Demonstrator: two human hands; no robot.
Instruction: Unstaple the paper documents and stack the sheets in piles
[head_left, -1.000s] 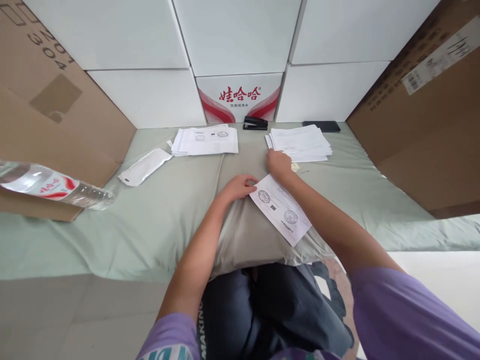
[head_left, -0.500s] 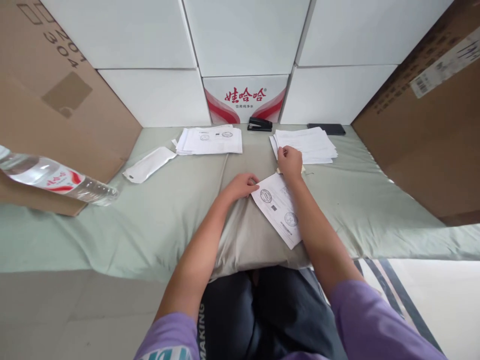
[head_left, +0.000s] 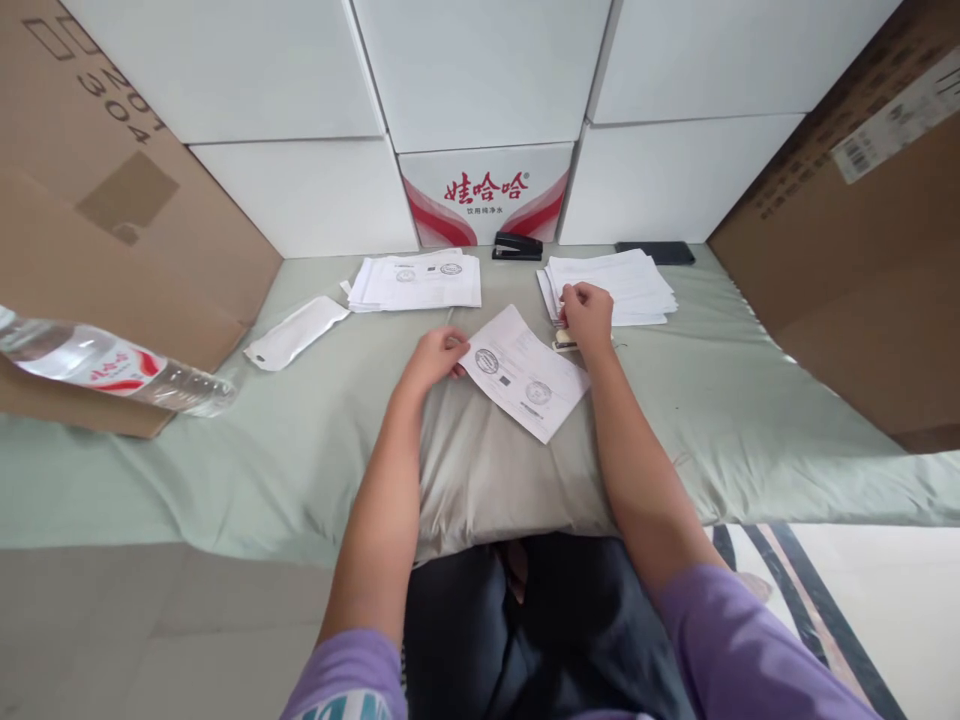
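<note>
My left hand (head_left: 439, 358) pinches the left corner of a white printed paper (head_left: 517, 385) with round dark stamps, tilted on the cloth. My right hand (head_left: 589, 312) is closed, thumb against fingers, at the near left edge of the right stack of papers (head_left: 626, 285). What sits in those fingers, if anything, is too small to make out. Just below them lies a small pale yellow object (head_left: 564, 341), partly hidden by the hand. A second stack of stamped papers (head_left: 416, 282) is at the back left of the paper.
A black stapler (head_left: 517, 247) stands by the white boxes (head_left: 486, 195) at the back. A dark phone (head_left: 656, 254) lies behind the right stack. At left are a white pouch (head_left: 296, 332) and a water bottle (head_left: 120, 365). Cardboard boxes (head_left: 862, 290) flank both sides.
My left hand has drawn the stamped paper leftward, out from under my right forearm. My right hand has shifted slightly right and stays closed beside the right stack.
</note>
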